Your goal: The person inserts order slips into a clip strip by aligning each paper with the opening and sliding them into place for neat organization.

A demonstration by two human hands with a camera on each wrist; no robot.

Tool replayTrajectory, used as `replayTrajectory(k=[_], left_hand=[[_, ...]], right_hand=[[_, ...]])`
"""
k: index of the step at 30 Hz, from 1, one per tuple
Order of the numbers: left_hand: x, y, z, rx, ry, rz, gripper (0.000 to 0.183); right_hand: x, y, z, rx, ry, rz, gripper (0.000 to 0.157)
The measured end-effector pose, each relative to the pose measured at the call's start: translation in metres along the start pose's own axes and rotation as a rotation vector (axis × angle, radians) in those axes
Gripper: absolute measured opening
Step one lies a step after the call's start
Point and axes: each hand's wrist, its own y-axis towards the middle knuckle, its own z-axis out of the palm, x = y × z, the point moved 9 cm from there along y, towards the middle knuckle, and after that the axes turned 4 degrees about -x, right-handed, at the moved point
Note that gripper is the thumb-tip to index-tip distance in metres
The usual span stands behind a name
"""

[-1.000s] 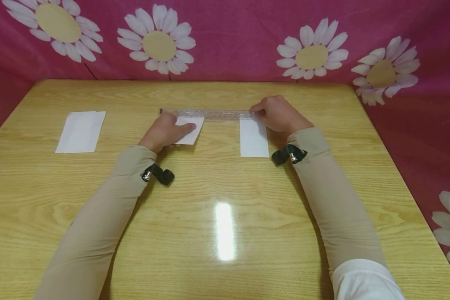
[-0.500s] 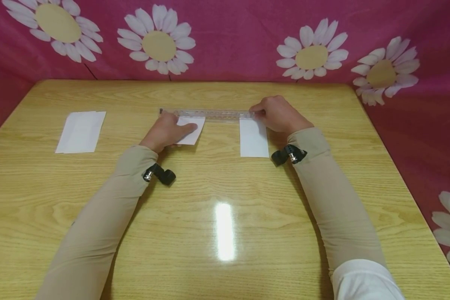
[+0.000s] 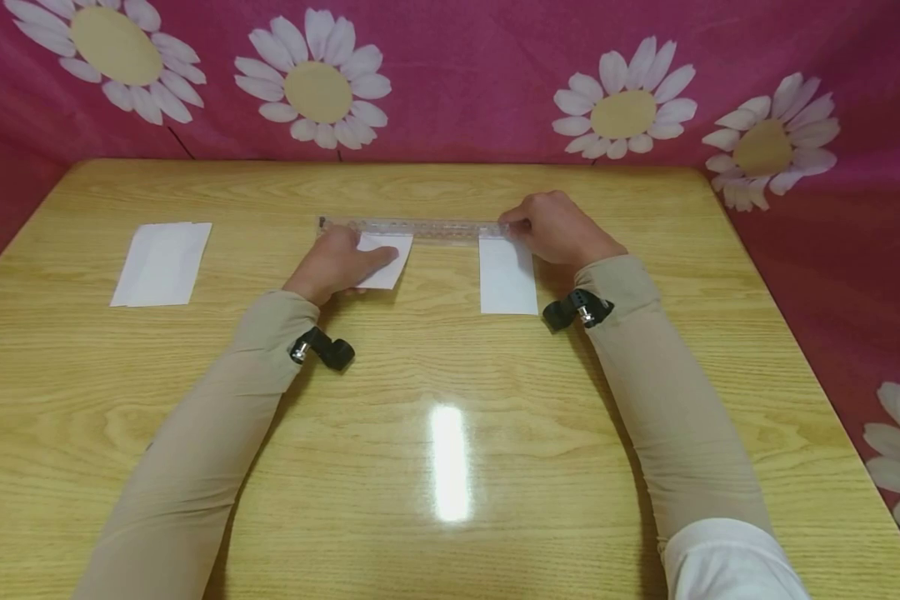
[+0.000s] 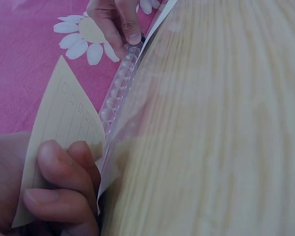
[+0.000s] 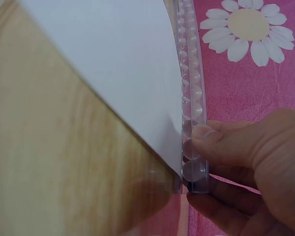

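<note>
A clear, narrow plastic strip with a row of round shapes (image 3: 442, 231) lies across the far part of the table. My left hand (image 3: 337, 262) holds a small white card (image 3: 393, 271) against the strip's near edge, thumb on top and fingers beneath. Printed lines and small boxes show on that card's (image 4: 64, 108) underside in the left wrist view. With thumb and fingers, my right hand (image 3: 562, 229) pinches the strip's right end (image 5: 194, 169). A second white card (image 3: 506, 279) sits at the strip's near edge by this hand.
Several white cards (image 3: 161, 265) lie in a loose stack on the left of the wooden table (image 3: 450, 367). Behind the table's far edge hangs a pink cloth (image 3: 465, 75) with white flowers. Black wrist cameras (image 3: 322, 350) are strapped to both sleeves.
My left hand and its card have slid slightly to the right along the strip. The right hand, the strip and the second card have stayed put.
</note>
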Motion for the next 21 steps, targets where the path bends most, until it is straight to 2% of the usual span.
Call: replayTrajectory(k=[3,9,15,21], left_hand=[[-0.003,0.0005,0.0013,-0.004,-0.007,0.022,0.078],[-0.0077,-0.0006,0.0016,-0.036,-0.004,0.047,0.05],[-0.0082,-0.0013,0.0015,-0.039,0.015,0.028,0.052],[-0.0092,-0.0004,0.0029,-0.041,0.024,0.04,0.048]], right_hand=[[-0.0008,0.0001,0.0005,0.006,0.002,0.013,0.035],[-0.0005,0.0005,0.0004,0.014,0.0,0.023,0.034],[0.0004,-0.0005,-0.0003,0.005,-0.001,0.014,0.034],[0.0013,-0.0007,-0.0009,-0.005,-0.003,0.001,0.033]])
